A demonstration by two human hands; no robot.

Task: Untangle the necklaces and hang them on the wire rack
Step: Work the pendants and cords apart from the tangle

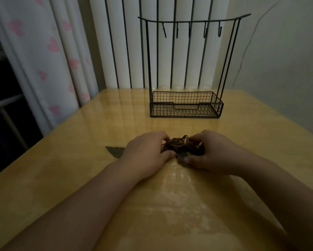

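Plainly, both the left hand (148, 151) and right hand (209, 153) pinch the tangled necklaces (181, 144), well in front of the wire rack (186, 105). Separate cords are too dim to distinguish. Left of the tangle, a leaf pendant (115, 151) is half hidden by that hand.

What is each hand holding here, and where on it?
Both grip the tangled necklaces lying on the table: left hand pinches the clump's left side, right hand its right side.

Left grip (148, 151) and right grip (209, 153) apparently pinching.

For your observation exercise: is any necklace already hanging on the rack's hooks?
No, the hooks of the wire rack are bare; both hands hold the tangled necklaces.
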